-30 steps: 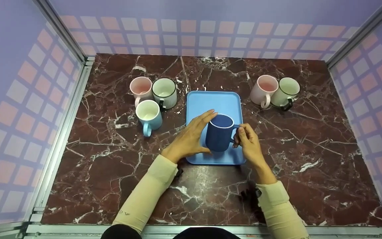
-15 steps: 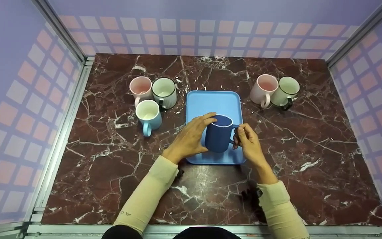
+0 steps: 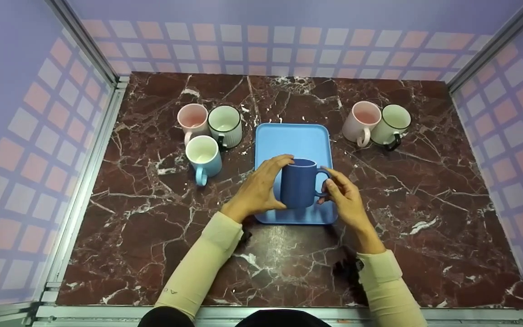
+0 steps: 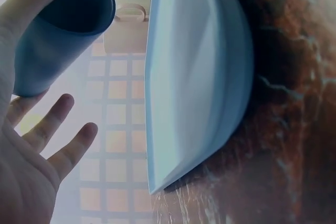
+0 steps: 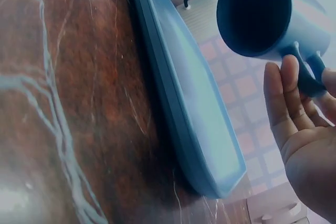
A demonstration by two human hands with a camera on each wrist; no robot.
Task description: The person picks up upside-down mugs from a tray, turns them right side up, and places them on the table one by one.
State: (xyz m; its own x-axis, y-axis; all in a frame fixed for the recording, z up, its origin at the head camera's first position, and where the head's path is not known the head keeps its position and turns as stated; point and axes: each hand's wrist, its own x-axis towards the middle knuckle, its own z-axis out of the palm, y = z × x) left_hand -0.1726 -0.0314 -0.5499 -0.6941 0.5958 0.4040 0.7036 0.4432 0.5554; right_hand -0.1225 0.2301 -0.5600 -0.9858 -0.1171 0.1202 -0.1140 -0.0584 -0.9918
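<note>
Both hands hold a dark blue mug [image 3: 298,187] over the blue tray [image 3: 293,138]. In the head view the mug's rim is up and its handle points right. My left hand [image 3: 258,186] grips it from the left, fingers near the rim and thumb low. The left wrist view shows the thumb on the mug's [image 4: 63,45] dark round end, with several fingers spread away from it. With thumb and fingers, my right hand [image 3: 348,200] pinches the handle, which also shows in the right wrist view beside the fingers [image 5: 289,95].
Left of the tray stand a pink mug [image 3: 187,117], a white mug with a black handle [image 3: 232,136] and a light blue mug [image 3: 211,164]. Right of it stand another pink mug [image 3: 353,129] and a pale mug with a black handle [image 3: 382,134]. Patterned walls enclose the marbled table [image 3: 425,190].
The mug has tipped so that less of its inside shows, and its handle loop is more visible. My right hand has shifted slightly right and down. The left hand has barely moved.
</note>
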